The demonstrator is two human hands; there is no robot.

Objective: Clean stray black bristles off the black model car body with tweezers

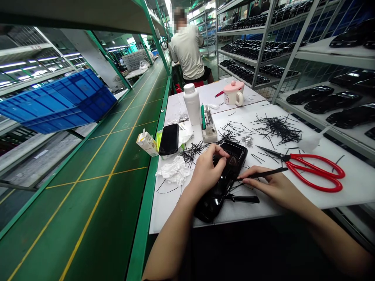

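Observation:
A glossy black model car body lies at a slant on the white worktop. My left hand holds it across the top, fingers curled over its far part. In my right hand is a slim black tool, pinched between thumb and fingers, its kind not clear. Its tip points at the car's right side; I cannot tell whether they touch. Another black-handled tool lies beside the car, under my right hand. Loose black strips are scattered beyond the car, near a small pile of silvery bits.
Red-handled scissors lie at right, near a heap of black strips. Beyond stand a white bottle and lidded mug; a phone and crumpled tissue are left. A green conveyor runs alongside. A person sits ahead.

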